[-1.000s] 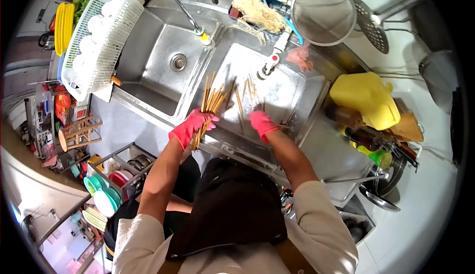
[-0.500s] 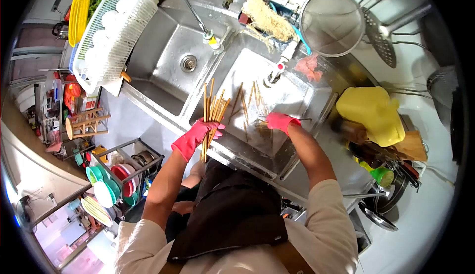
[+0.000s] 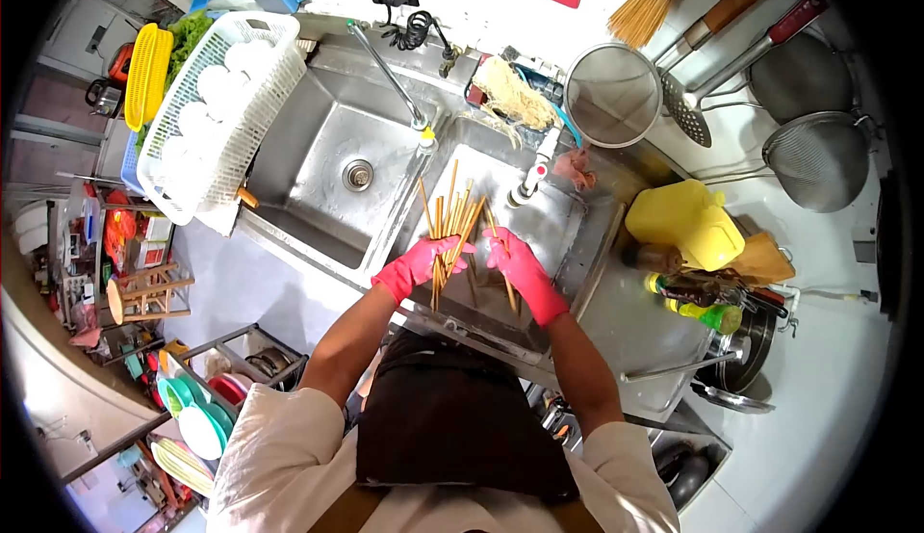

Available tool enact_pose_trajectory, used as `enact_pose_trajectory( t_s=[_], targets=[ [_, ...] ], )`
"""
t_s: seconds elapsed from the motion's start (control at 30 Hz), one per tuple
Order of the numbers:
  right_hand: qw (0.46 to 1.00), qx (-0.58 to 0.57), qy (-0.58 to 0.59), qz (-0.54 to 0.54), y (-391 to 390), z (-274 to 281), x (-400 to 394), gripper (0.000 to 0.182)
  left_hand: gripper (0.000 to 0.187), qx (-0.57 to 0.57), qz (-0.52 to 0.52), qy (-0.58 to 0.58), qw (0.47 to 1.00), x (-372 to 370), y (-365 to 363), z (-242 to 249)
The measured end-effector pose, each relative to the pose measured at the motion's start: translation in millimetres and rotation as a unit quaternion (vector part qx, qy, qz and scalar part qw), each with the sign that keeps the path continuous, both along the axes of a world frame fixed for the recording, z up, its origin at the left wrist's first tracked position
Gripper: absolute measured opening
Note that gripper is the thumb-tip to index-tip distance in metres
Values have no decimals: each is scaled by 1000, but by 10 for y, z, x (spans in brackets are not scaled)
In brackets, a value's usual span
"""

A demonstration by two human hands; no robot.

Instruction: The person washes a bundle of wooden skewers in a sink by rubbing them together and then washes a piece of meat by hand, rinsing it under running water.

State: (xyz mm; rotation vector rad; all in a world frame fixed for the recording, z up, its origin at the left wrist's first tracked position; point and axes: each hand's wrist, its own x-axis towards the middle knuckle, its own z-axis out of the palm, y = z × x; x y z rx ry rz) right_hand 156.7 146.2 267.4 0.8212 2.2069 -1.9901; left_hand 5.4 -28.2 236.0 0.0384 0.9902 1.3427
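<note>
With my left hand (image 3: 416, 268) clamped mid-bundle on wet chopsticks (image 3: 450, 225) and my right hand (image 3: 515, 261) pinching one stick, I judge them light, stiff, slippery.

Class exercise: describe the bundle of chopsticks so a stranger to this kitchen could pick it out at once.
Start at the double steel sink and go to its right-hand basin. Over that basin's near edge, the left hand in a pink glove grips a fanned bundle of chopsticks: thin, tan, upright sticks, unlike the few lying loose.
</note>
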Motion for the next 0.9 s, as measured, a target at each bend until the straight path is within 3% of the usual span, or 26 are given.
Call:
enact_pose_trajectory(
  t_s=[0.07, 0.13, 0.17, 0.27, 0.33, 0.4, 0.47, 0.6, 0.7, 0.9],
  targets=[
    [997, -20, 43, -54, -151, 62, -109, 21, 43, 9, -26, 4, 1000, -37, -4, 89],
    [985, 100, 74, -122, -261, 141, -248, 19, 41, 30, -30, 0, 999, -41, -32, 124],
    [984, 104, 75, -124, -305, 140, -312, 19, 40, 37, -36, 17, 999, -35, -51, 146],
    [980, -14, 114, -165, -373, 143, -516, 20, 38, 43, -38, 21, 998, -19, -90, 170],
    [981, 4, 109, -163, -401, 164, -587, 23, 37, 65, -43, 69, 995, 0, -123, 128],
    [979, -91, 46, -174, -492, 368, -673, 21, 33, 43, -80, 84, 992, -9, -122, 248],
    [984, -76, 15, -158, -541, 505, -682, 19, 31, 22, -118, 99, 988, -6, -109, 309],
    [985, -65, 61, -147, -561, 372, -680, 18, 25, 73, -66, 65, 993, 47, -103, 385],
    [983, -51, -24, -177, -507, 501, -562, 19, 24, 96, -84, 69, 989, 53, -134, 458],
    [939, -77, 96, -323, -357, 611, -286, 21, 28, 146, -86, 15, 985, -20, -189, 284]
  ],
)
